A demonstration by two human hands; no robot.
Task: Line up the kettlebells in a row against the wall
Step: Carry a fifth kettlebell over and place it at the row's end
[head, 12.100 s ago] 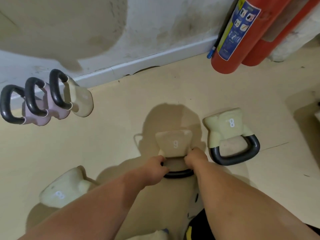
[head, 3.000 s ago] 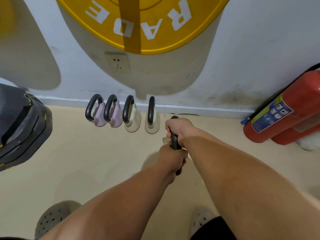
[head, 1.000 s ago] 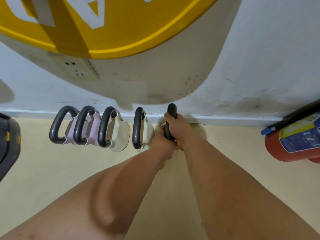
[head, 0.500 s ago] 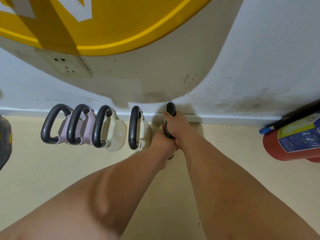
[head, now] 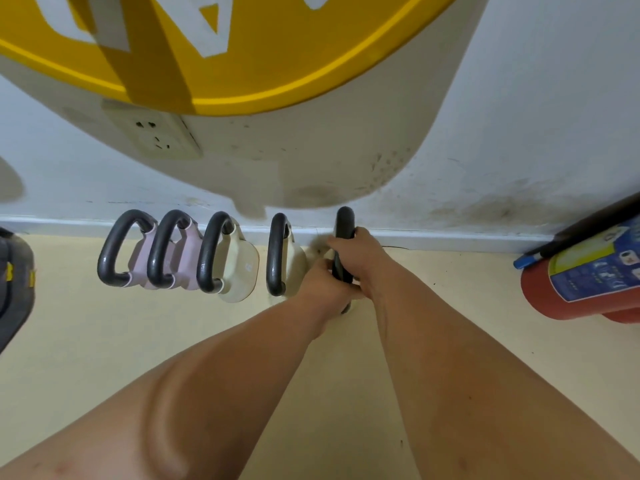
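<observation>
Several kettlebells with dark handles stand in a row along the white wall's skirting. From the left: two pink kettlebells (head: pixel 140 263) (head: pixel 187 259), then a cream kettlebell (head: pixel 240 268) and a second cream kettlebell (head: pixel 294 268). A fifth kettlebell's dark handle (head: pixel 344 221) rises at the right end of the row; its body is hidden behind my hands. My right hand (head: pixel 360 256) grips the handle's upper part. Just below it, my left hand (head: pixel 323 282) grips the same handle.
A red fire extinguisher (head: pixel 581 285) lies against the wall at the right. A dark weight plate (head: pixel 14 289) shows at the left edge. A yellow disc (head: pixel 242 46) and a wall socket (head: pixel 156 135) are on the wall above the row.
Both hands have held the fifth kettlebell's handle at the row's right end throughout. The view has shifted slightly; the kettlebell has barely moved.
</observation>
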